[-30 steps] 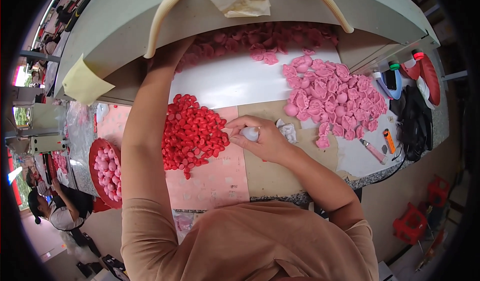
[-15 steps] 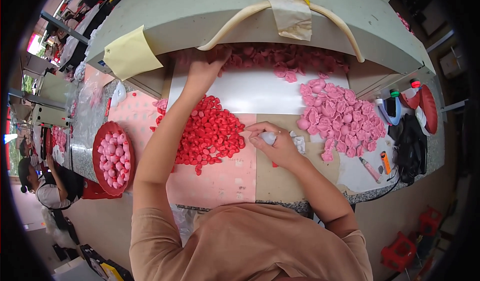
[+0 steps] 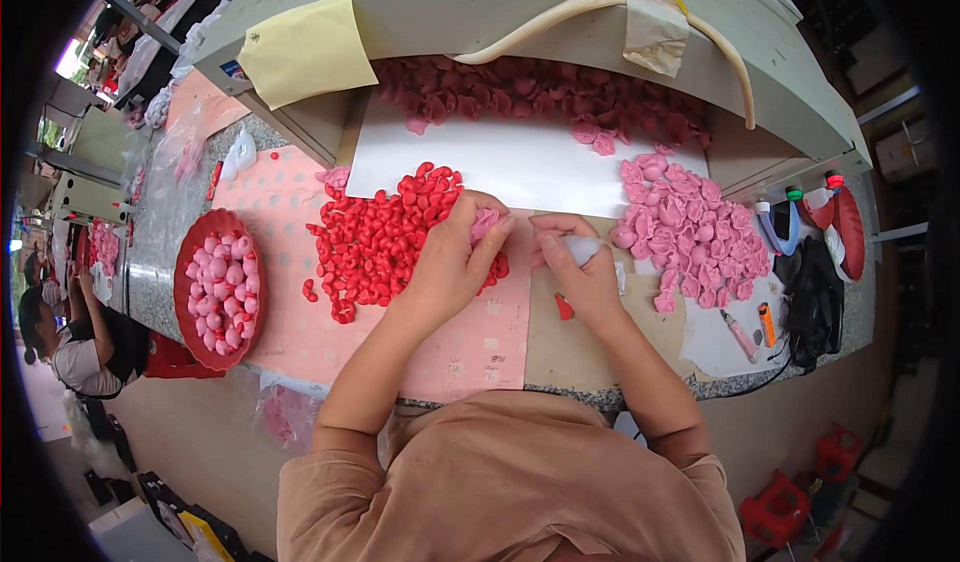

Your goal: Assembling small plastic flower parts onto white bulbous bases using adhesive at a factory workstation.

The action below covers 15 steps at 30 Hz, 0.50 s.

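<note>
My left hand (image 3: 450,262) is closed on a pink petal-like cupped piece (image 3: 484,224), held between thumb and fingers in front of me. Just to its right, my right hand (image 3: 592,284) wraps round a small whitish squeeze bottle (image 3: 582,250), its fingertips turned toward the left hand. Under and beside my left hand spreads a heap of small glossy red pieces (image 3: 365,252). A heap of pink cupped pieces (image 3: 700,224) lies to the right, and more pink pieces (image 3: 520,94) fill the back of the grey housing.
A grey metal housing (image 3: 420,22) arches over the far side of the bench. At the left stands a red scalloped bowl (image 3: 183,287) of pink pieces. A tube (image 3: 738,337), an orange lighter (image 3: 766,324) and a black bag (image 3: 808,302) lie right. Another person (image 3: 85,347) sits far left.
My left hand has come back from under the housing with a pink piece and is now beside my right hand. The right hand still holds the bottle. The view has shifted somewhat.
</note>
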### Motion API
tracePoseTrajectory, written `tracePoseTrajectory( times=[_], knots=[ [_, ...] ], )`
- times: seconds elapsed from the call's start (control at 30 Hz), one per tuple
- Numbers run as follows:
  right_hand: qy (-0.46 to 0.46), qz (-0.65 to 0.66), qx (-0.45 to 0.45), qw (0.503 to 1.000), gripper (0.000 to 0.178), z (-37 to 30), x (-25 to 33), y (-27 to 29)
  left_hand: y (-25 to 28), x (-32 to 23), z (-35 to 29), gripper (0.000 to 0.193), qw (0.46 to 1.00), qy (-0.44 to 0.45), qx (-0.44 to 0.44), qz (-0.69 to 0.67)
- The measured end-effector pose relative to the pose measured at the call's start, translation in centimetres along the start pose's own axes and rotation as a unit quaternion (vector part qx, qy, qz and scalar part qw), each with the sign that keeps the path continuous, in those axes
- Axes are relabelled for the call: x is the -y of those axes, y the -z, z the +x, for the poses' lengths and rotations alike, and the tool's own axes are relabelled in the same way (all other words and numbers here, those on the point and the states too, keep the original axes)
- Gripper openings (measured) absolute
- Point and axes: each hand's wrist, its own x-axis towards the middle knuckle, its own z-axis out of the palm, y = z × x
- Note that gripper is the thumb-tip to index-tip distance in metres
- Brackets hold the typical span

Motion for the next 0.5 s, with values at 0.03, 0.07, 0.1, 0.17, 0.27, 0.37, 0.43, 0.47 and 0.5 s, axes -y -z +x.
tracePoseTrajectory(
  times=[0.03, 0.07, 0.1, 0.17, 0.27, 0.37, 0.43, 0.47, 0.5],
  knots=[
    [0.002, 0.02, -0.012, 1.0, 0.026, 0.2, 0.6, -0.4, -0.1, -0.1, -0.2, 0.025, 1.0, 0.014, 0.024, -0.007],
    [0.003, 0.039, -0.025, 0.999, 0.026, 0.3, 1.0, -0.8, -0.1, -0.2, -0.5, 0.031, 0.998, 0.028, 0.048, -0.014],
    [0.002, 0.039, -0.028, 0.999, 0.026, 0.4, 1.2, -1.1, -0.2, -0.3, -0.7, 0.038, 0.996, 0.042, 0.072, -0.02],
    [-0.015, 0.016, -0.001, 1.0, 0.023, 0.5, 1.3, -1.6, -0.7, -0.2, -1.3, 0.044, 0.996, 0.02, 0.087, 0.004],
    [-0.029, -0.019, 0.017, 0.999, 0.019, 0.1, 0.0, -1.0, -0.9, -0.4, -1.7, 0.049, 0.996, 0.007, 0.094, 0.011],
    [-0.07, 0.08, 0.027, 0.994, 0.015, -0.2, -0.3, -0.6, -0.9, 0.1, -1.9, 0.047, 0.996, -0.013, 0.089, 0.001],
    [-0.08, 0.107, 0.029, 0.991, 0.013, -0.3, -0.6, -0.7, -0.7, 0.6, -2.0, 0.046, 0.995, -0.044, 0.095, 0.007],
    [-0.087, 0.132, 0.034, 0.987, 0.012, -0.3, -0.7, -0.7, -0.6, 0.8, -1.9, 0.043, 0.994, -0.057, 0.098, -0.003],
    [-0.089, 0.133, 0.031, 0.987, 0.012, -0.2, -0.7, -0.4, -0.3, 1.0, -1.8, 0.04, 0.992, -0.07, 0.1, -0.014]
  ],
)
